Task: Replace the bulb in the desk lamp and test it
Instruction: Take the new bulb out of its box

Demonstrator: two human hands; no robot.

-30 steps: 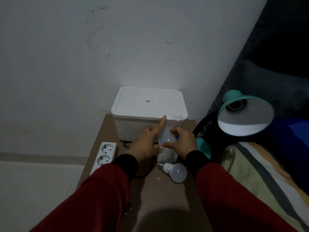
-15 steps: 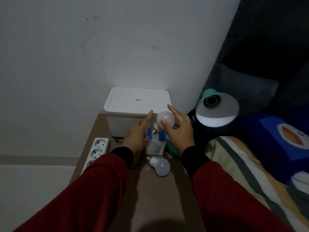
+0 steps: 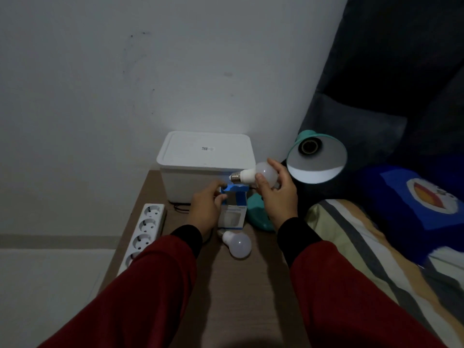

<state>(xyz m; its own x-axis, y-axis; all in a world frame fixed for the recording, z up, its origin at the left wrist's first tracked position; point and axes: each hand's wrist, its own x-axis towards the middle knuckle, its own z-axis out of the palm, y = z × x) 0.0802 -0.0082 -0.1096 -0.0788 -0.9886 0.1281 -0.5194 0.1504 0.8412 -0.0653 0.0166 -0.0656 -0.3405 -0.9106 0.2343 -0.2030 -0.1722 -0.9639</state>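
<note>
My right hand [image 3: 277,194] holds a white bulb [image 3: 253,175] in the air, its metal screw base pointing left. My left hand [image 3: 204,209] grips the upright blue-and-white bulb box [image 3: 233,212], whose top flaps are open. A second white bulb [image 3: 238,243] lies on the brown table [image 3: 251,292] just in front of the box. The teal desk lamp's shade [image 3: 317,159] tilts toward me at the right, and its socket [image 3: 310,146] shows no bulb. The lamp's teal base [image 3: 258,213] sits behind my right hand.
A white lidded bin [image 3: 206,156] stands at the back of the table against the wall. A white power strip [image 3: 144,231] lies along the table's left edge. A bed with a striped blanket [image 3: 371,259] and a blue pillow [image 3: 421,197] borders the right side.
My right hand has drawn the bulb out of the box and lifted it right, toward the lamp shade. My left hand stays on the box. The view shifted slightly.
</note>
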